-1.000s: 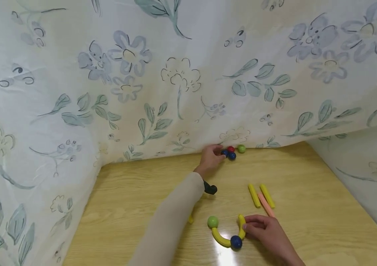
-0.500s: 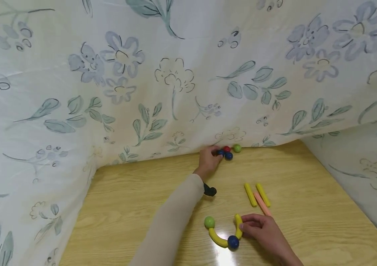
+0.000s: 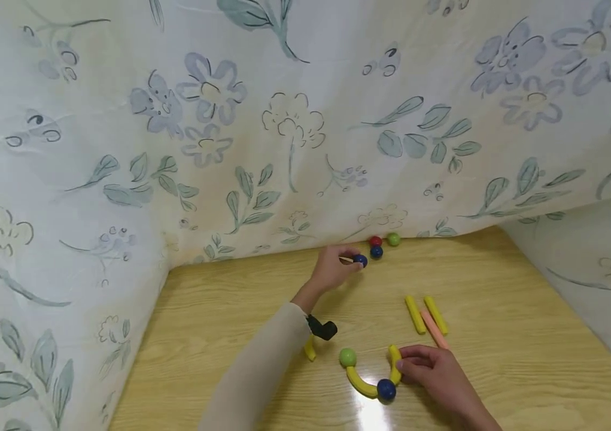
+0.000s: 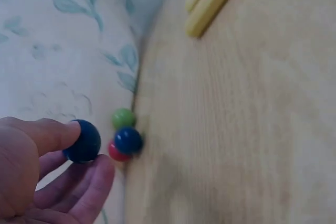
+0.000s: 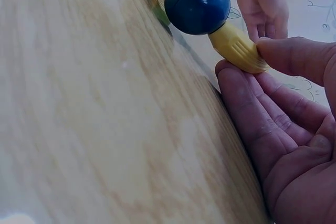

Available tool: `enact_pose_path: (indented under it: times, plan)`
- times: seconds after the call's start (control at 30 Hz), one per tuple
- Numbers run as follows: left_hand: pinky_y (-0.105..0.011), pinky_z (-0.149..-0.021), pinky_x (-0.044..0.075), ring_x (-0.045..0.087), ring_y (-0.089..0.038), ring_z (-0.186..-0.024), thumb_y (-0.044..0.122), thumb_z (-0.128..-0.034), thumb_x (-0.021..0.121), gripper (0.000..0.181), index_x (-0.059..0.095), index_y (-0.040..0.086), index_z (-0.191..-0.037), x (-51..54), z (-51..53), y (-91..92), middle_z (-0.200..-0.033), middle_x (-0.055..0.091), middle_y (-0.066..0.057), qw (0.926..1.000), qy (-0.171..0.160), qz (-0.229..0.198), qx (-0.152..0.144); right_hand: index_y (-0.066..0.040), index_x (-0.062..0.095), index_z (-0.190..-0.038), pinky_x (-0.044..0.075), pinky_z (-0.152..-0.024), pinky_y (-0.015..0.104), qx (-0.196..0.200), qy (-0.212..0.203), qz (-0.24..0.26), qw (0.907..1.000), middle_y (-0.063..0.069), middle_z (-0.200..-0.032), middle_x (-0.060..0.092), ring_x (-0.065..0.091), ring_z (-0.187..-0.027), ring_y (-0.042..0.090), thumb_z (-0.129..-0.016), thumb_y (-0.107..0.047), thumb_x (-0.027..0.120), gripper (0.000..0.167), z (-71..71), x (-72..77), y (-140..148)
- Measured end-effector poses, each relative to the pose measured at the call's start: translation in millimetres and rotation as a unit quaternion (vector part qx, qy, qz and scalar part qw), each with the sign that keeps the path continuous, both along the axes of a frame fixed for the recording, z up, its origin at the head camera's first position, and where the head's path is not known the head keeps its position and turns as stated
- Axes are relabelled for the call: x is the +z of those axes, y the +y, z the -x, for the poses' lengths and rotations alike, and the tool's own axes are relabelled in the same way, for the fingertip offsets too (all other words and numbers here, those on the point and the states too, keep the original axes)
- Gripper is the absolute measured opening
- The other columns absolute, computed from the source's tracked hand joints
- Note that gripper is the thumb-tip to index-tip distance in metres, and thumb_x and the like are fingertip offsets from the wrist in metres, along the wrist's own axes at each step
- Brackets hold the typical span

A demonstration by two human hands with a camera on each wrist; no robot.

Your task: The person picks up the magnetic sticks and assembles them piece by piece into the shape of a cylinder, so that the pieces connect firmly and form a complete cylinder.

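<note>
My left hand (image 3: 333, 267) pinches a blue ball (image 4: 84, 142) between thumb and fingers, above the far part of the table. Beyond it lie a second blue ball (image 3: 376, 252), a red ball (image 3: 375, 241) and a green ball (image 3: 394, 239), close together. Near the front, my right hand (image 3: 434, 374) pinches the free end of a curved yellow stick (image 5: 239, 51). That stick joins a blue ball (image 5: 197, 3), which also joins another curved yellow stick (image 3: 361, 383) ending in a green ball (image 3: 347, 357). Together they form a U shape on the table.
Two straight yellow sticks (image 3: 415, 315) and a pink stick (image 3: 435, 329) lie right of centre. Another curved yellow stick (image 3: 310, 348) is partly hidden by the left sleeve (image 3: 262, 365). Floral cloth (image 3: 283, 179) hangs along the back and sides of the wooden table (image 3: 208, 311).
My left hand has drawn back from the ball cluster, lifting one blue ball away toward me. The right hand keeps its pinch on the curved yellow stick.
</note>
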State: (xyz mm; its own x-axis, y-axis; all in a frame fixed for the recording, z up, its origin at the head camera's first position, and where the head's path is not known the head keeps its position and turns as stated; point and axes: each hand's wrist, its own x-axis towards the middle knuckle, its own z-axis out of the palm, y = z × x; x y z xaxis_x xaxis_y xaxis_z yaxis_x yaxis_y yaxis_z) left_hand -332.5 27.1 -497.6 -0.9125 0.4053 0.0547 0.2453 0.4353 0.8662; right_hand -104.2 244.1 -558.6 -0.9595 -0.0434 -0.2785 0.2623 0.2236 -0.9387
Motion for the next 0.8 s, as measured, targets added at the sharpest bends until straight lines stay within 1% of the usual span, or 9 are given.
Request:
enact_pose_path:
  times: [0.1,0.27,0.37,0.47,0.53,0.6,0.67,0.8]
  plan:
    - [-0.028,-0.083,0.065,0.077,-0.013,-0.097,0.017,-0.0993,0.083,0.029,0.080,0.011,-0.128,2.6,-20.6,-8.1,-0.121,0.080,-0.004,0.9996,-0.018,-0.014,-0.016,0.009,0.072,-0.132,0.066,-0.079,0.029,-0.004,-0.001,-0.013,0.9999,0.015,-0.114,0.082,0.080,-0.097,0.017,-0.101,-0.020,0.081,0.043,-0.4,0.0,0.6]
    - [-0.025,-0.081,0.061,0.073,-0.007,-0.094,0.023,-0.1002,0.083,0.027,0.082,0.016,-0.126,5.1,-57.2,-19.8,-0.113,0.081,0.003,0.9982,-0.041,-0.008,-0.042,0.006,0.073,-0.131,0.066,-0.079,0.029,-0.012,-0.013,-0.031,0.9994,0.013,-0.114,0.082,0.080,-0.099,0.018,-0.100,-0.024,0.082,0.044,-0.4,0.5,0.2]
    - [-0.024,-0.079,0.059,0.072,-0.007,-0.093,0.025,-0.1004,0.083,0.027,0.081,0.017,-0.127,6.5,-77.8,-24.8,-0.110,0.081,0.005,0.9970,-0.056,-0.005,-0.053,0.007,0.072,-0.133,0.067,-0.080,0.032,-0.018,-0.021,-0.024,0.9993,0.014,-0.115,0.082,0.080,-0.100,0.020,-0.100,-0.023,0.082,0.046,-0.2,-0.7,-0.5]
    - [-0.023,-0.077,0.059,0.072,-0.007,-0.092,0.024,-0.1000,0.083,0.028,0.081,0.016,-0.127,5.0,-95.2,-28.4,-0.108,0.081,0.006,0.9955,-0.072,-0.009,-0.060,0.008,0.072,-0.133,0.067,-0.079,0.032,-0.016,-0.018,-0.021,0.9995,0.014,-0.115,0.082,0.080,-0.100,0.020,-0.100,-0.024,0.082,0.047,0.4,-2.1,-0.7]
    - [-0.022,-0.076,0.059,0.073,-0.007,-0.092,0.023,-0.0999,0.083,0.028,0.081,0.015,-0.127,2.8,-104.9,-30.0,-0.107,0.081,0.005,0.9947,-0.082,-0.014,-0.062,0.008,0.072,-0.133,0.067,-0.080,0.031,-0.014,-0.015,-0.017,0.9996,0.015,-0.116,0.082,0.080,-0.100,0.019,-0.100,-0.024,0.082,0.047,0.9,-2.8,-1.0]
    - [-0.021,-0.076,0.059,0.073,-0.007,-0.092,0.021,-0.0996,0.083,0.027,0.081,0.015,-0.126,-1.8,-112.8,-30.8,-0.107,0.081,0.005,0.9939,-0.088,-0.022,-0.061,0.008,0.072,-0.133,0.067,-0.080,0.031,-0.011,-0.013,-0.015,0.9998,0.015,-0.116,0.082,0.080,-0.099,0.018,-0.100,-0.024,0.082,0.047,1.0,-3.0,-1.6]
    - [-0.020,-0.077,0.060,0.074,-0.006,-0.092,0.019,-0.0994,0.083,0.026,0.081,0.014,-0.125,-6.9,-119.4,-30.4,-0.106,0.081,0.004,0.9931,-0.093,-0.031,-0.064,0.008,0.071,-0.134,0.067,-0.080,0.032,-0.010,-0.012,-0.009,0.9998,0.015,-0.116,0.082,0.081,-0.099,0.019,-0.100,-0.023,0.083,0.047,0.8,-3.1,-2.4]
    - [-0.019,-0.077,0.060,0.073,-0.004,-0.091,0.018,-0.0991,0.083,0.026,0.081,0.013,-0.124,-16.7,-130.6,-26.3,-0.105,0.081,0.005,0.9923,-0.092,-0.033,-0.076,0.009,0.070,-0.135,0.067,-0.080,0.033,-0.009,-0.014,-0.004,0.9999,0.015,-0.115,0.082,0.081,-0.099,0.021,-0.100,-0.022,0.083,0.048,-0.2,-3.4,-5.3]
